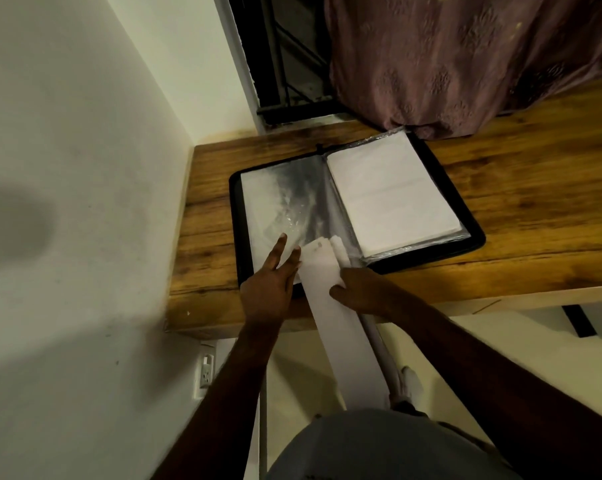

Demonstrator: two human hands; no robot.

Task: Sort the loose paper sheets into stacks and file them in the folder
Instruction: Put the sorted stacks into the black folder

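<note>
A black zip folder [465, 216] lies open on the wooden desk [534, 188]. Its right side holds a clear sleeve filled with white sheets [389, 192]. The left side shows a shiny, see-through plastic sleeve [285, 199]. A bundle of white paper sheets [334, 313] stands edge-on, its top end at the lower mouth of the left sleeve and its bottom end hanging past the desk edge. My left hand [270, 282] rests with straight fingers on the sleeve beside the bundle. My right hand [358, 289] grips the bundle from the right.
A white wall [85, 168] borders the desk on the left, with a power socket [206, 372] low on it. A mauve curtain [465, 64] hangs onto the desk's far side beside a dark window frame. My lap [379, 445] sits below the desk edge.
</note>
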